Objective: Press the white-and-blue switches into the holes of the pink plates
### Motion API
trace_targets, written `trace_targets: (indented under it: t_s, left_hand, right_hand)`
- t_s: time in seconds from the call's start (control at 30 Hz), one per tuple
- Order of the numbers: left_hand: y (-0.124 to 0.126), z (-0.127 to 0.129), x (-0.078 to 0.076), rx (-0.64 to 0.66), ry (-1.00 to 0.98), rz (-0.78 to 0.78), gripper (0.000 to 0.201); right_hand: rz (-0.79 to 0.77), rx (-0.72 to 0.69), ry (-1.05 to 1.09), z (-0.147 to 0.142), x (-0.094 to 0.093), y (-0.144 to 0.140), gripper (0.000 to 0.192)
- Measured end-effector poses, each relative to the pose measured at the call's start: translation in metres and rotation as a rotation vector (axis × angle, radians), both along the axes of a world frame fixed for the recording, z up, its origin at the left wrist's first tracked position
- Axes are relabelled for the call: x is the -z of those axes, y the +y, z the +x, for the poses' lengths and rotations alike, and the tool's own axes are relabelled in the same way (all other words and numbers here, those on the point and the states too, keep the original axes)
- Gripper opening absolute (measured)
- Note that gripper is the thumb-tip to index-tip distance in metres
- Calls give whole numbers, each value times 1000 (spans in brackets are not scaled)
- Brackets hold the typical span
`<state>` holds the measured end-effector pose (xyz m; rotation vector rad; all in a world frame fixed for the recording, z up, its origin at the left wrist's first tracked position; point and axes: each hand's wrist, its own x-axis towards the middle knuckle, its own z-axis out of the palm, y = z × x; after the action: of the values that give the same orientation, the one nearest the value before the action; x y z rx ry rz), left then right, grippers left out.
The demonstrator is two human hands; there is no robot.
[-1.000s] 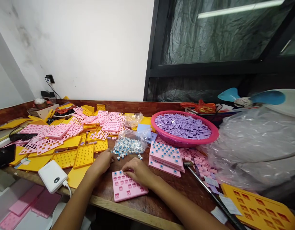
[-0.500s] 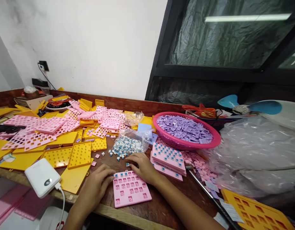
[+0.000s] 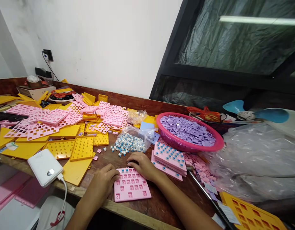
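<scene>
A pink plate with square sockets (image 3: pixel 131 187) lies at the table's front edge, with a few blue-and-white key switches (image 3: pixel 125 171) in its top row. Curled over its upper left corner are the fingers of my left hand (image 3: pixel 104 179), covering that end of the row. My right hand (image 3: pixel 141 164) bends over the plate's top right edge, its thumb and fingers drawn together; anything between them is hidden. Beyond it is a heap of loose blue-and-white switches (image 3: pixel 128 143), partly in a clear bag. Pink plates fitted with blue switches (image 3: pixel 170 156) are stacked to the right.
A pink basket (image 3: pixel 219 140) holds purple tiles. Pink frames (image 3: pixel 55 116) and yellow plates (image 3: pixel 82 148) cover the left side. A white power bank (image 3: pixel 45 167) with a cable lies near the front edge. Right are a metal-shafted tool (image 3: pixel 205 190), plastic bags (image 3: pixel 243 159) and a yellow frame (image 3: pixel 252 212).
The view has shifted slightly. My left fingers now reach further over the plate's upper left corner. The loose switch by my right fingertips no longer shows, and that hand has closed up more.
</scene>
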<state>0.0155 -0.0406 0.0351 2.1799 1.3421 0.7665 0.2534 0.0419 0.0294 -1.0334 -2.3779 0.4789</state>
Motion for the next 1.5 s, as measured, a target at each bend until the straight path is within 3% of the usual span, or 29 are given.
trace_targets:
  t_s: [0.27, 0.6, 0.9, 1.1, 1.23, 1.37, 1.5]
  left_hand:
    - [-2, 1, 3, 11, 67, 83, 24]
    - [-2, 5, 15, -25, 113, 144, 22]
    - [3, 4, -3, -50, 45, -34, 18]
    - [2, -1, -8, 4, -58, -56, 17]
    - [17, -1, -22, -8, -19, -8, 15]
    - [47, 11, -36, -60, 218, 67, 15]
    - [74, 23, -33, -44, 355, 41, 10]
  right_hand:
    - [-269, -28, 86, 8, -25, -15, 5]
    - [-187, -72, 48, 12, -30, -17, 14]
    - [-180, -89, 101, 13, -20, -20, 29]
    - [-86, 44, 209, 14, -3, -34, 26]
    - [-29, 61, 125, 12, -2, -38, 15]
    - [3, 38, 98, 15, -11, -43, 7]
    - [-6, 6, 165, 36, -23, -43, 13]
